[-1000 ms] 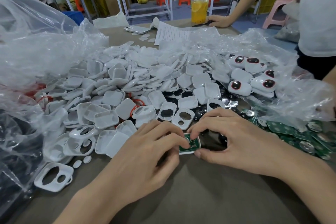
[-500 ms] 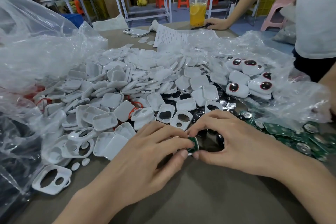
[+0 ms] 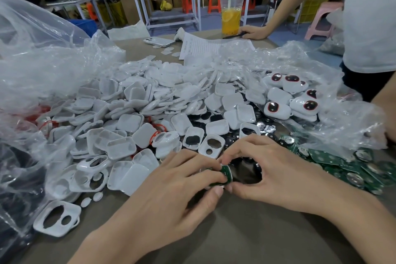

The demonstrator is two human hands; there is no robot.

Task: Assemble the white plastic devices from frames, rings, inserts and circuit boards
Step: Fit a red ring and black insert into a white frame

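We see both hands meeting above the middle of the desk [image 3: 235,233], not far from its near edge. The left hand [image 3: 171,186] and the right hand [image 3: 278,169] hold together one small white frame [image 3: 230,176] with a green board [image 3: 224,172] in it. The fingers of both hands are curled and pinch the frame from its two sides, thumbs below, so most of it is hidden. Just behind the hands a big pile of white parts [image 3: 139,100] covers the desk up to the left edge. More green boards [image 3: 334,156] lie toward the right edge. Finished devices [image 3: 289,83] with dark windows lie farther back on the right, on clear plastic. One empty frame [image 3: 56,218] lies alone near the near left corner. At the far edge stand a cup [image 3: 231,15] and a phone [image 3: 159,42].
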